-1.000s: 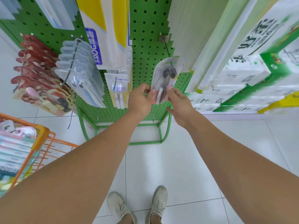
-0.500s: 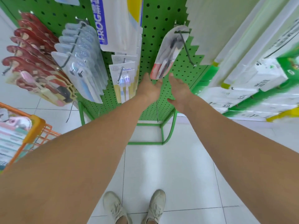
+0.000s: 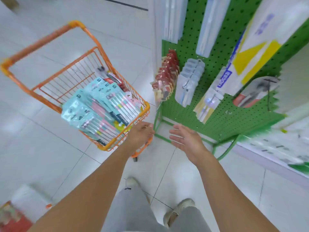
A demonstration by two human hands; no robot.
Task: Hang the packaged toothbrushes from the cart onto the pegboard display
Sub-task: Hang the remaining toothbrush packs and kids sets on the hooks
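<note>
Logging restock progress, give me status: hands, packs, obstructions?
Both hands empty, left hand at cart rim, right hand open. Toothbrush packs in cart. Nothing blocking.

The person has bare forearms, wears light grey trousers [image 3: 133, 210] and pale beige lace-up sneakers [image 3: 178, 210].

A single head-worn, wide-angle camera looked steeply down from the person's own height, past both forearms to the tiled floor [image 3: 50, 156] and shoes. It faced forward and slightly left, taking in the orange cart [image 3: 107, 149] at close range and the green pegboard display [image 3: 187, 47] rising at the right, edges bowed and blurred.
</note>
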